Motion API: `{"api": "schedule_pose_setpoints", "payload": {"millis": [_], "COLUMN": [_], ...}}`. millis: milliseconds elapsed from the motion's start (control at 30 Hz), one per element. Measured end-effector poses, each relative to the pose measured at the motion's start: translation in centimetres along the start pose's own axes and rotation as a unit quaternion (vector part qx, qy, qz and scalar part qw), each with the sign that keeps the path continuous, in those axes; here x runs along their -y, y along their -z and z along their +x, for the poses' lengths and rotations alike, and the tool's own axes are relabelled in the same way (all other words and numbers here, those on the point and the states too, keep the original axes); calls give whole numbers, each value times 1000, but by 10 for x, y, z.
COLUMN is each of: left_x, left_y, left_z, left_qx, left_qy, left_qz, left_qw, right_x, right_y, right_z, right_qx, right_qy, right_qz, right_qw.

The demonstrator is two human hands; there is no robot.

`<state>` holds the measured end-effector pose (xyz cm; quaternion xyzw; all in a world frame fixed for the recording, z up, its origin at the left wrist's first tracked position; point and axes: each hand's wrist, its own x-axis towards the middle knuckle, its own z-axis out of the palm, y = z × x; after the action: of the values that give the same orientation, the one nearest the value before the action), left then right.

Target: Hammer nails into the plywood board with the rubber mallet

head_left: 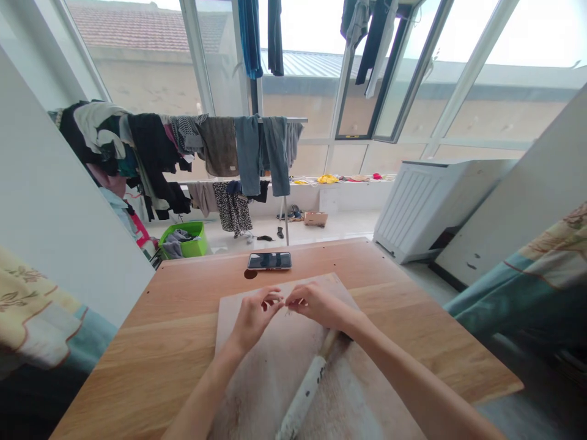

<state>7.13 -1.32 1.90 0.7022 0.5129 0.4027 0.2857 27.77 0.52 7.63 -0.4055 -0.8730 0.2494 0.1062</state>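
My left hand (254,316) and my right hand (316,304) meet fingertip to fingertip above a floured board (257,385) on the wooden table (174,330). Both hands pinch with curled fingers at a tiny thing between them, too small to make out. A flour-dusted rolling pin (305,388) lies on the board under my right forearm, pointing toward me. A phone (269,261) lies flat on the table beyond the board, next to a small dark spot (250,274).
Beyond the table a drying rack (247,153) hangs full of clothes. On the floor sit a green laundry basket (186,239) and a white cabinet (426,201). Patterned curtains (527,287) flank both sides.
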Motion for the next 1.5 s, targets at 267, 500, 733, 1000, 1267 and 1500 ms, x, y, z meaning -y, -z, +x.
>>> {"api": "schedule_pose_setpoints", "payload": {"millis": [267,500,733,1000,1267,1500], "left_x": [19,41,55,82,93,81], "left_y": [73,79,95,157,214,191], "left_z": [-99,-190,-217,-232,-250,-244], "left_qx": [22,5,-61,-208,-274,-292], "left_qy": [-46,-51,67,212,286,315], "left_qz": [172,244,213,235,277,242], "left_qw": [984,968,973,925,876,870], "right_x": [-30,-68,-50,12,67,41], "right_y": [0,-46,-71,-119,-140,-135], "right_z": [-85,-162,-155,-104,-60,-73], "right_qx": [-149,-268,-261,-213,-130,-178], "right_qy": [-52,-226,-242,-152,-111,-134], "right_qz": [13,-43,-61,26,171,225], "right_qw": [987,936,933,965,970,949]}}
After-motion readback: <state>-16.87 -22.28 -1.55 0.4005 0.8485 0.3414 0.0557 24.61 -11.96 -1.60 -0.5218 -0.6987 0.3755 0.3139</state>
